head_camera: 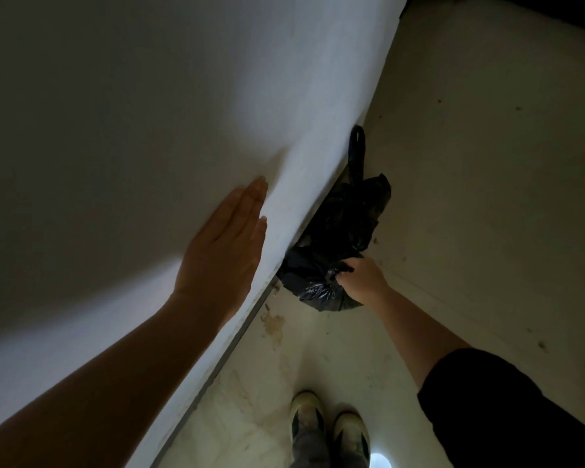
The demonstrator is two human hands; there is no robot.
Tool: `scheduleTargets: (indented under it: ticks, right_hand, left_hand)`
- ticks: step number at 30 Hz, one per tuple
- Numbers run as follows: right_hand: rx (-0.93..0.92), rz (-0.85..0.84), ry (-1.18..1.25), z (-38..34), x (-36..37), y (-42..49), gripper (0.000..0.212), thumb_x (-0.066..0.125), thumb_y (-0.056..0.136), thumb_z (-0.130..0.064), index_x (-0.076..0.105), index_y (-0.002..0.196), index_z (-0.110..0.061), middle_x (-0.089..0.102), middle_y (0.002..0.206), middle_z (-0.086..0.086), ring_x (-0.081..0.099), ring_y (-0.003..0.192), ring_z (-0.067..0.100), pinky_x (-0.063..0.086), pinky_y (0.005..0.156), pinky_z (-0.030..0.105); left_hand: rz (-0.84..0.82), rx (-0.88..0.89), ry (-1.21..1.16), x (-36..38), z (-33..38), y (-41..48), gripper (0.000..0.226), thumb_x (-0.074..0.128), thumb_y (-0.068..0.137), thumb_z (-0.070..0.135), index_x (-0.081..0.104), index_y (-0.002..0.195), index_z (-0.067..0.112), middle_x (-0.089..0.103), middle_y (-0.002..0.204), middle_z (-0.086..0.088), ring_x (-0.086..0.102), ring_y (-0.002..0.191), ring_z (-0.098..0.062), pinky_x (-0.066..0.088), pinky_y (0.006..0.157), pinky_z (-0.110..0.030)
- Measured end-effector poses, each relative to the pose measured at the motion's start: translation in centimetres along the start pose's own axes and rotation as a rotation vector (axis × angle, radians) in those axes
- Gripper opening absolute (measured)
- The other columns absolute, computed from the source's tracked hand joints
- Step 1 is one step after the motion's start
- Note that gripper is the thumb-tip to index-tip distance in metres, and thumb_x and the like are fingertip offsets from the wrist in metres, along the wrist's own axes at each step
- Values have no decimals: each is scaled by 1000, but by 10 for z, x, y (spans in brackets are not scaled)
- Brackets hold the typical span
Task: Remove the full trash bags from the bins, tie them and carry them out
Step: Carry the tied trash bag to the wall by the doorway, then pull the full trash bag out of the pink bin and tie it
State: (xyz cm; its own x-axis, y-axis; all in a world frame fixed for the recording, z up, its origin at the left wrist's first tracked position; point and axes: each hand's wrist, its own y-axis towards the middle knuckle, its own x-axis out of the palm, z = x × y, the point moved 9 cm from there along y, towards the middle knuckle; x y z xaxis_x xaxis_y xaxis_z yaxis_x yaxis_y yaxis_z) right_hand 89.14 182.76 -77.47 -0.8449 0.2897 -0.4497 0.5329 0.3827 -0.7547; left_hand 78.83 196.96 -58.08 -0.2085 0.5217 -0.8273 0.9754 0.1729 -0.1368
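**One black bag in hand beside a white panel**

A large white panel [149, 113] fills the view from 7 o'clock round to 12. Whether it is a door or a wall cannot be told. Its lower edge, lined with a dark strip, runs on a slant from 7 o'clock up toward 1.

The left hand [223, 244] lies just to the 9 o'clock side of centre. Its fingers are straight and close together, palm flat against the panel, and it holds nothing. The bare forearm leads back to the corner at 8 o'clock.

The black trash bag [338, 224] sits at about 4 o'clock from centre, close against the panel's lower edge and over the pale floor [487, 197]. Whether it rests on the floor or hangs clear cannot be told. A loop handle [357, 143] of the bag stands up toward 1 o'clock, alongside the panel.

The right hand [362, 276], at 4 o'clock, has its fingers curled tight round the bag's gathered plastic at the end nearest the person. Its forearm runs back to a black sleeve [487, 400] at 5 o'clock.

A brownish stain [272, 324] marks the floor just beside the dark strip, toward 6 o'clock. A pair of light shoes [328, 423] with dark panels stands at 6 o'clock, toes pointing toward the bag.
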Motion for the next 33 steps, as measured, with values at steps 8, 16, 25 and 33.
scheduleTargets:
  ticks: [8,16,25,33]
  right_hand:
    - [62,-130,49,12,21,-6,65,59,91,-15,30,149,-9,51,138,16,54,120,28,43,92,32]
    - [-257,-52,-296,-56,-15,-87,54,51,97,-31,38,144,-8,46,145,11,45,131,25,38,99,30]
    - [-584,-17,-476,-111,-37,-252,51,49,97,-39,47,137,-9,51,138,10,45,129,25,41,104,38]
    - [-964,-3,-808,-121,-21,-451,57,42,97,-46,38,144,-13,45,143,11,37,132,30,34,105,48]
  left_hand:
    - [-4,-22,15,-5,-2,1,61,7,92,22,23,149,6,-2,156,-27,-5,145,-39,-10,116,-46]
    - [-212,-131,-398,-22,-2,-23,61,42,95,39,22,150,19,-12,159,-14,-19,145,-29,-15,113,-43]
    - [-277,-697,-934,-107,-13,-149,51,38,100,31,28,148,21,1,161,-6,-2,148,-22,11,118,-37]
    - [-240,-1121,-933,-235,1,-323,54,42,98,36,28,148,19,12,160,-8,10,147,-26,18,116,-43]
